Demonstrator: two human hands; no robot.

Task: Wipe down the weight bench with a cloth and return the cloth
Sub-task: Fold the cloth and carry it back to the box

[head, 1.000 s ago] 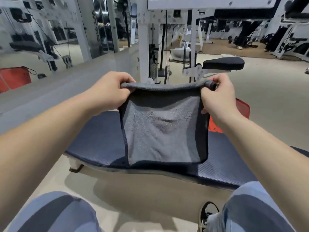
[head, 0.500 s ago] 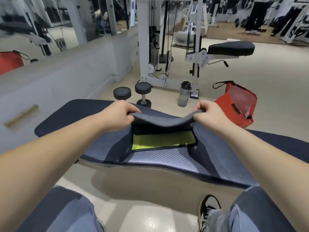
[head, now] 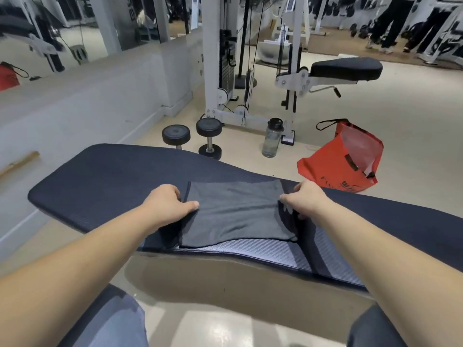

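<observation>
A folded grey cloth (head: 236, 214) lies flat on the dark blue padded weight bench (head: 100, 176), near the bench's front edge. My left hand (head: 166, 205) grips the cloth's left edge, thumb on top. My right hand (head: 304, 200) pinches the cloth's right edge. Both hands rest on the bench pad. The bench runs from left to right across the view, with my knees below it.
Behind the bench stand two black dumbbells (head: 191, 137), a clear water bottle (head: 271, 139) and an open red bag (head: 343, 159) on the floor. A white cable machine (head: 225, 71) with a black seat (head: 347, 68) is farther back. A low wall runs along the left.
The cloth went from held up in the air, to being folded over its yellow-green side, to lying flat and folded on the bench. Both hands came down with it.
</observation>
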